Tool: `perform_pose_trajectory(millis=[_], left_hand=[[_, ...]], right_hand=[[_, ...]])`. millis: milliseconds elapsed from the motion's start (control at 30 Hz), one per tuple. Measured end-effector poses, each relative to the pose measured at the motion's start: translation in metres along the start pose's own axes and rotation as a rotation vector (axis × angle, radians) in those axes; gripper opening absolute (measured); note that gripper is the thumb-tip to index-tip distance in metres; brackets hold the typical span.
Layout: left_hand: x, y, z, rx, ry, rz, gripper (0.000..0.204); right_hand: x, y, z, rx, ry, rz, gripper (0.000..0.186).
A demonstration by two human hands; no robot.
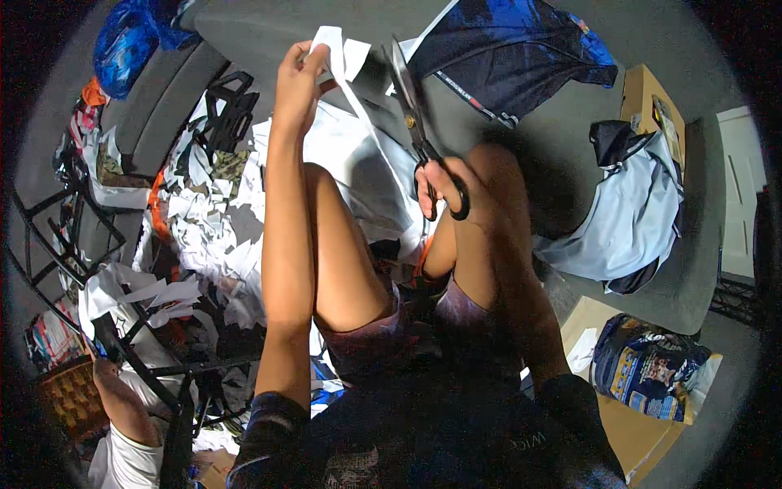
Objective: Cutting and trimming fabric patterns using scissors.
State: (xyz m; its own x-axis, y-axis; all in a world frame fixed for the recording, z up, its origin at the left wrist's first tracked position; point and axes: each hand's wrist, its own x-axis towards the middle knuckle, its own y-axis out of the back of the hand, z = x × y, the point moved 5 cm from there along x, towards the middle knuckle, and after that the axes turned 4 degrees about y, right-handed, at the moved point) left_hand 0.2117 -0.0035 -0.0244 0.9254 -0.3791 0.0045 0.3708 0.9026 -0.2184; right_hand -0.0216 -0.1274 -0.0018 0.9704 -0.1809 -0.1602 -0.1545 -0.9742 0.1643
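1. Grey surface [244,28], broad, curving down at its right edge; bears several of the items below.
2. Scrap heap [212,212], white offcuts, loosely spread to the left. Risk, as judged: a freshly cut piece dropped here could be lost among its likes.
3. Dark sports garment [513,65], black with blue panels; lies toward the far side of the grey surface.
4. Pale blue garment [619,220], crumpled, near the right edge, just before an open cardboard box [639,98].
5. White cloth [342,147], bunched right of the scrap heap; whether it rests on the surface or the lap cannot be told. Risk: a slack fold could stray between the blades and be cut by mistake.
6. Scissors [414,122], black-handled, points upward, blades apparently a little parted. Right hand [448,183]: fingers curled through the handle loops. Risk: closing them too far left could nick the opposite fingertips.
7. White strip [334,49], narrow, hanging slantwise toward the white cloth; any join is unclear. Left hand [297,90]: thumb and fingers pinched on its upper end, raised left of the blades. Risk: poor tension could let it twist, giving a ragged cut.
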Motion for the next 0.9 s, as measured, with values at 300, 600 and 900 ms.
perform_pose_trajectory(millis=[300, 600, 900], left_hand=[[0.002, -0.002, 0.016, 0.235, -0.327, 0.021, 0.020], [-0.023, -0.008, 0.055, -0.242, -0.365, 0.089, 0.017], [-0.009, -0.064, 0.107, -0.166, -0.360, 0.036, 0.026]], right_hand=[[-0.017, -0.011, -0.016, -0.278, 0.011, 0.146, 0.026], [-0.003, 0.022, 0.026, -0.402, -0.043, 0.041, 0.022], [-0.077, 0.013, 0.066, 0.849, 0.051, 0.026, 0.028]])
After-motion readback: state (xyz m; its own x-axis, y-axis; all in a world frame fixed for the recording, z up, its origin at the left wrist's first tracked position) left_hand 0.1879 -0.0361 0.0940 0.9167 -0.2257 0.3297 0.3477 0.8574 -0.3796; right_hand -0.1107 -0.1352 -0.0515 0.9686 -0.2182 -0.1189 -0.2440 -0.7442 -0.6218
